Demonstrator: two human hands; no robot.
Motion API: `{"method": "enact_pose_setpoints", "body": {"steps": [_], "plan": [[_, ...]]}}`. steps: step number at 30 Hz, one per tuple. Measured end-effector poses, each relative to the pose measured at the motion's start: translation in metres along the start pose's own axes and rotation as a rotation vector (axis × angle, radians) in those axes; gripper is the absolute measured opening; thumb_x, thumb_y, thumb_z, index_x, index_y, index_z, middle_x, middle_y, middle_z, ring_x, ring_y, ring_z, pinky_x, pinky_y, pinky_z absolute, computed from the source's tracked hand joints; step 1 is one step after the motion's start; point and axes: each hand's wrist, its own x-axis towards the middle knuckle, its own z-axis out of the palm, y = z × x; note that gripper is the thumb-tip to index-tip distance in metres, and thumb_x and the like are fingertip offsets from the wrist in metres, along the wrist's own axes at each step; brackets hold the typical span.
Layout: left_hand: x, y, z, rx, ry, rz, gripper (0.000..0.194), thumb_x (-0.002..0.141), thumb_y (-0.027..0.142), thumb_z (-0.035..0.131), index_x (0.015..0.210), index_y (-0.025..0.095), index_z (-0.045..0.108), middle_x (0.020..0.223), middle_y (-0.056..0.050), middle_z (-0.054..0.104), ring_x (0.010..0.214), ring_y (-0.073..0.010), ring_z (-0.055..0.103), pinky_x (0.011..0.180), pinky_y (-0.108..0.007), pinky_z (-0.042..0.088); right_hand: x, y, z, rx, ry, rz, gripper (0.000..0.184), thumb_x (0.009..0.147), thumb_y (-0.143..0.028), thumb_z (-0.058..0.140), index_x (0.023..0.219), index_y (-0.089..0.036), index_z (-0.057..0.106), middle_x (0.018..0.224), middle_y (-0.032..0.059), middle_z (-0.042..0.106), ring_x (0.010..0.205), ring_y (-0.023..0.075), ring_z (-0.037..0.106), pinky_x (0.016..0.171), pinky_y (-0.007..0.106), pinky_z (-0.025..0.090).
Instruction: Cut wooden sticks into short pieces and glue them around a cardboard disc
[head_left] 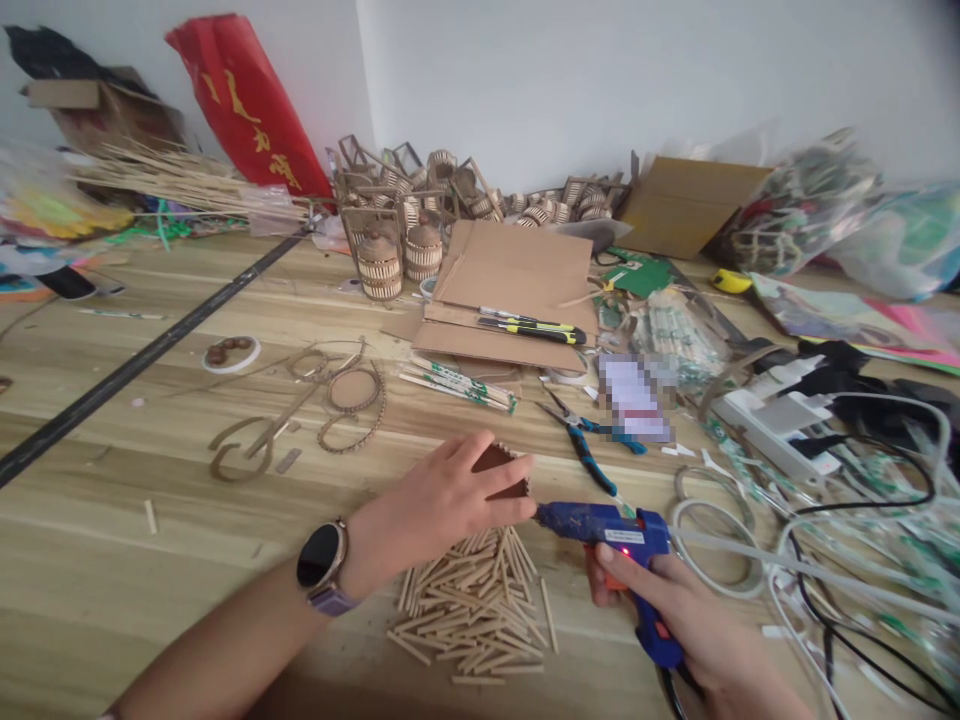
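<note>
My left hand point(457, 490), with a watch on its wrist, grips a small round cardboard piece point(501, 465), partly hidden behind the fingers. My right hand point(660, 590) is wrapped around the handle of a blue hot glue gun point(600, 525), which has a red light lit on its side. The gun's nozzle points left, close to the cardboard piece and my left fingertips; whether it touches them I cannot tell. Just below my left hand lies a heap of short wooden sticks point(480, 610).
Pliers point(589, 450), a utility knife point(540, 330) on flat cardboard point(517, 265) and wrapped sticks point(457, 385) lie beyond my hands. Small stick-built lanterns point(379, 265) stand at the back. Cables and a power strip point(780, 430) fill the right; a dark rod point(150, 355) crosses the left.
</note>
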Motion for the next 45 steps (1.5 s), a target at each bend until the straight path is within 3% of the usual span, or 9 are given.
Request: {"method": "enact_pose_setpoints", "body": {"steps": [9,16,22,37,45], "plan": [[-0.0002,0.0000,-0.0035,-0.024,-0.007,0.026,0.040,0.090,0.010,0.053,0.124,0.031,0.054,0.142,-0.003,0.041,0.122,-0.0274,0.041,0.095,-0.042,0.048,-0.0015,-0.0024,0.0015,-0.044,0.014,-0.046,0.053,0.067,-0.069,0.064,0.046,-0.020,0.060,0.050,0.0022,0.057,0.054,0.0143,0.047,0.060,0.027,0.043],[0.0004,0.0005,-0.0041,-0.038,-0.023,0.047,0.037,0.091,0.012,0.051,0.123,0.031,0.055,0.142,-0.001,0.041,0.120,-0.0265,0.042,0.096,-0.042,0.047,-0.0019,-0.0004,-0.0008,-0.090,0.013,-0.051,0.052,0.067,-0.068,0.065,0.046,-0.021,0.058,0.051,0.0016,0.056,0.056,0.0153,0.049,0.067,0.029,0.043],[-0.0001,0.0004,-0.0030,-0.034,0.002,0.058,0.040,0.089,0.010,0.055,0.122,0.032,0.056,0.142,-0.002,0.041,0.118,-0.0257,0.043,0.094,-0.041,0.047,-0.0029,-0.0008,0.0000,-0.076,0.049,-0.064,0.051,0.066,-0.067,0.066,0.045,-0.021,0.057,0.048,0.0012,0.056,0.053,0.0148,0.049,0.063,0.029,0.045],[0.0014,0.0018,-0.0067,-0.034,-0.045,0.048,0.035,0.092,0.013,0.050,0.122,0.032,0.053,0.142,0.001,0.041,0.118,-0.0269,0.041,0.092,-0.041,0.047,-0.0011,0.0033,-0.0014,-0.066,0.025,0.005,0.053,0.065,-0.068,0.066,0.046,-0.020,0.053,0.045,-0.0013,0.051,0.049,0.0118,0.045,0.053,0.026,0.040],[0.0003,0.0032,-0.0071,-0.014,0.006,0.059,0.034,0.091,0.016,0.054,0.121,0.031,0.055,0.141,-0.001,0.041,0.117,-0.0266,0.042,0.092,-0.041,0.047,-0.0009,0.0053,-0.0030,-0.101,0.016,0.014,0.054,0.066,-0.070,0.064,0.049,-0.020,0.049,0.044,-0.0024,0.048,0.047,0.0106,0.042,0.050,0.024,0.038]]}}
